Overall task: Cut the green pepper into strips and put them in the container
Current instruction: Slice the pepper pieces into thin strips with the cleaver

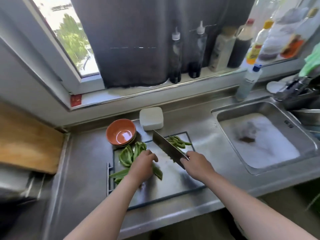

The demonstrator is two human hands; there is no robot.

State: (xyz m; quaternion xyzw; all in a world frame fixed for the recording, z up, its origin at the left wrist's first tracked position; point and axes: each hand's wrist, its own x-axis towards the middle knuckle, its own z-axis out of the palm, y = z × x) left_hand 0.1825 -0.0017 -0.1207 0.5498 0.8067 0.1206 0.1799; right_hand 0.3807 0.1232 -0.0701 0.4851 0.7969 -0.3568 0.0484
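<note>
**While the Pepper Is Only Part Cut: Progress and Inventory**

Because only part of the green pepper lies in strips, the task is judged to be near its middle.
Done: the pepper is opened into flat pieces, and some of it is sliced.
Left: the remaining pieces need slicing, and every strip must go into the container. No strip shows in any vessel yet.

Inventory, largest first:

1. Desk [83, 170]: one, steel, carrying the cutting board.
2. Sink [225, 116]: one, right of the cutting board, holding foamy water.
3. Cutting board [173, 186]: one, steel.
4. Cleaver [166, 146]: one, above the middle of the cutting board, blade slanting toward its far left. Whether the edge touches the board cannot be told.
5. Grips: two.
   - The right grip [195, 163] is closed round the cleaver handle, which it hides.
   - The left grip [144, 166] has its fingers curled down onto one pepper piece [158, 171] near the board's middle.
6. Orange bowls [119, 130]: one stack of at least two, just beyond the cutting board's far left corner. The top bowl is empty.
7. White box [151, 118]: one, lid on, just beyond the cutting board's far edge.
8. Pepper pieces [126, 153]: at least four, counting the held one. The rest lie along the cutting board's left side.
9. Strips [178, 142]: one small heap on the cutting board's far right corner. Blur prevents an exact count.
</note>
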